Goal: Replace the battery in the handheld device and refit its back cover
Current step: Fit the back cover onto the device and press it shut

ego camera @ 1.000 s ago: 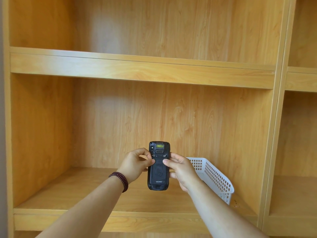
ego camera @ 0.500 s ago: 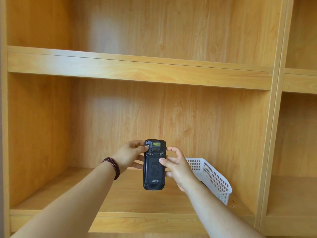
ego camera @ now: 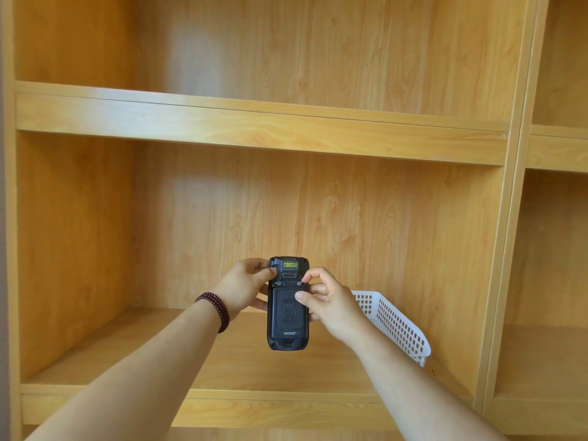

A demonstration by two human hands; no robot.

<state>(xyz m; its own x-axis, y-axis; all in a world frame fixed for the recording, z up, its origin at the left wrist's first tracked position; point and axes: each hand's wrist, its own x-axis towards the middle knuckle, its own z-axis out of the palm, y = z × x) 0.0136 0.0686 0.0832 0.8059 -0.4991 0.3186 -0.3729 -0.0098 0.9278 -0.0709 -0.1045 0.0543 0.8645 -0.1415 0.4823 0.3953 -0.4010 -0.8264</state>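
Wooden shelf unit (ego camera: 254,128) filling the view; white basket (ego camera: 397,323) on the lower shelf, right. In front, handheld device (ego camera: 288,303) upright in mid-air, back cover (ego camera: 288,308) facing out. Left hand (ego camera: 243,288) gripping its upper left edge; right hand (ego camera: 331,305) pinching its right side.

- One black handheld device (ego camera: 288,313)
- Two hands: left hand (ego camera: 243,286), right hand (ego camera: 331,302)
- One white basket (ego camera: 394,323)
- One bead bracelet (ego camera: 214,308)
- One wooden shelf unit (ego camera: 254,132)
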